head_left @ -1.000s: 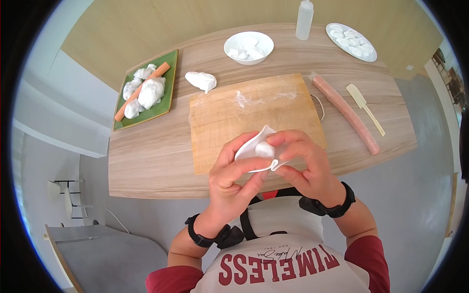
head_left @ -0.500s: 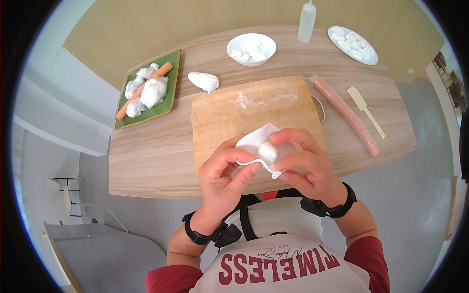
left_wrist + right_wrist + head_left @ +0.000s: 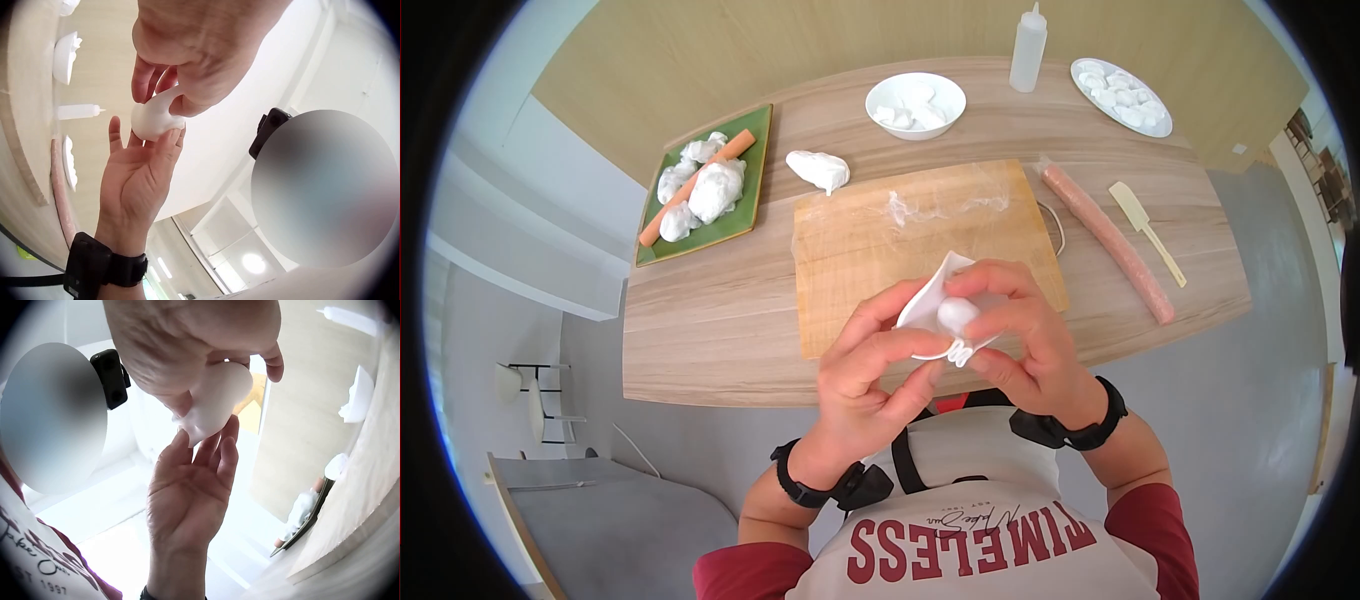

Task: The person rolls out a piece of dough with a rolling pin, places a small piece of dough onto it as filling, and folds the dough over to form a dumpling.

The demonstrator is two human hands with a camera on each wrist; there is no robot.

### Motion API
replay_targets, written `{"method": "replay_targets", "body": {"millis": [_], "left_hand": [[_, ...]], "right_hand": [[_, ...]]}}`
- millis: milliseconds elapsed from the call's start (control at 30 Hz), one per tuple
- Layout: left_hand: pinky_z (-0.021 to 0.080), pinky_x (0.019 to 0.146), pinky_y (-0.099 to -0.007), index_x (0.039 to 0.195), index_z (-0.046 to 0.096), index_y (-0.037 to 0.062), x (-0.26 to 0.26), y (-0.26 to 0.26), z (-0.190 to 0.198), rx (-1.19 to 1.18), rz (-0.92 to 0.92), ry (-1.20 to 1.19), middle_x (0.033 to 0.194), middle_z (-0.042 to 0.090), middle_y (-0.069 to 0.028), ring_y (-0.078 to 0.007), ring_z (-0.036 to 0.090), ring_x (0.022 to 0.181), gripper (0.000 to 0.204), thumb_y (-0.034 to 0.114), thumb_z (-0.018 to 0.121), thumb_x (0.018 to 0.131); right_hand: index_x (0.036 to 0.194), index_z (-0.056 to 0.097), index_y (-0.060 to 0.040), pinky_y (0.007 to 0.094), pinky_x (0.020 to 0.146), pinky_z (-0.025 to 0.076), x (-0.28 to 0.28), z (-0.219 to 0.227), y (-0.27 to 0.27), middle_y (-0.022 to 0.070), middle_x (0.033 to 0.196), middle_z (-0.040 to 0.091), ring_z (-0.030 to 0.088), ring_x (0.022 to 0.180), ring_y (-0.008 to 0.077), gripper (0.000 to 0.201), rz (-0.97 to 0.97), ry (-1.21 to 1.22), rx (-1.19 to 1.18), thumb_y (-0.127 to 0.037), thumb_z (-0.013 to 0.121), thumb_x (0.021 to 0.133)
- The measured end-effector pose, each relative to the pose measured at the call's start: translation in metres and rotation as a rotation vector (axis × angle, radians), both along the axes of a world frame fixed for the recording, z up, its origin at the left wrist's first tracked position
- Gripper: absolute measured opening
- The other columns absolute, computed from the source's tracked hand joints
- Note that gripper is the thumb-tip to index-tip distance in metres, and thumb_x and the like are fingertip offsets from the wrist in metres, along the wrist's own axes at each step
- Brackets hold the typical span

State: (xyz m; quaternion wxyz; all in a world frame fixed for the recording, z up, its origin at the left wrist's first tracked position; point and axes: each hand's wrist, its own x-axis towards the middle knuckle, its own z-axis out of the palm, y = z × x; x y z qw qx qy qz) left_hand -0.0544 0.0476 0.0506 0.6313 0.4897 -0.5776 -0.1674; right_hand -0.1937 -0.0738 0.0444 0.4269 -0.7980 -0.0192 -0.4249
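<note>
Above the near edge of a wooden cutting board (image 3: 850, 260), both hands hold up a thin white dough wrapper (image 3: 922, 305). A smooth white ball (image 3: 955, 315) lies inside its cupped middle. My left hand (image 3: 865, 370) pinches the wrapper's left and near edge between thumb and fingers. On the other side, my right hand (image 3: 1040, 350) pinches the near edge with its thumb and keeps fingers around the far side and the ball. Small folded pleats gather at the near edge between the thumbs. From below, the wrapper's rounded underside (image 3: 150, 122) shows in the left wrist view.
Clear film (image 3: 945, 205) covers the board's far part. Left stands a green plate (image 3: 745, 200) with wrapped white bundles and an orange stick; near it lies a white wrapped lump (image 3: 818, 170). Behind are a white bowl (image 3: 915, 133) and squeeze bottle (image 3: 1028, 55); right, a pink roll (image 3: 1105, 235) and spatula (image 3: 1150, 235).
The wrapper was spread wider half a second ago; now its sides stand more folded around the ball. More pleats show at the near edge, and the left fingers have come closer to the right thumb.
</note>
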Motion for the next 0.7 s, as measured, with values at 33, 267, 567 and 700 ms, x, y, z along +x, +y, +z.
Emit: {"method": "replay_targets", "body": {"millis": [33,267,567,700], "left_hand": [[0.049,0.082,-0.0333,0.094,0.065,0.0029,0.001,0.001,-0.002,0.006,0.005,-0.004,0.123,0.051,-0.0182,-0.0261,0.058,0.103,0.021,-0.006,0.065,0.075],[0.05,0.082,-0.0336,0.095,0.065,0.0031,-0.001,0.004,-0.002,0.025,0.078,0.018,0.122,0.051,-0.0184,-0.0259,0.058,0.104,0.022,-0.008,0.062,0.077],[0.051,0.072,-0.0282,0.096,0.066,0.0043,0.02,0.008,0.012,0.131,0.055,-0.154,0.108,0.062,-0.0145,-0.0234,0.064,0.09,0.023,-0.004,0.067,0.075],[0.052,0.067,-0.0274,0.095,0.067,0.0044,0.015,0.009,0.019,0.12,0.08,-0.189,0.102,0.063,-0.0122,-0.0216,0.064,0.082,0.022,-0.002,0.069,0.074]], "right_hand": [[0.1,0.061,-0.0058,0.0382,0.086,0.042,0.0,0.001,0.0,0.0142,0.118,0.052,0.049,0.104,0.0312,0.025,0.0,0.009,0.025,-0.006,0.065,0.076],[0.109,0.061,-0.006,0.0373,0.087,0.042,-0.002,0.007,0.0,0.0148,0.121,0.049,0.049,0.105,0.0306,0.035,-0.003,0.117,-0.105,-0.004,0.064,0.075],[0.1,0.064,-0.0065,0.0356,0.087,0.044,-0.004,0.009,-0.004,0.0148,0.122,0.049,0.05,0.108,0.0282,0.027,0.052,0.092,-0.004,-0.002,0.068,0.073],[0.096,0.066,-0.0085,0.0336,0.084,0.045,-0.005,0.012,-0.003,0.0139,0.121,0.05,0.052,0.105,0.027,0.025,0.115,0.114,0.057,0.0,0.068,0.073]]}}
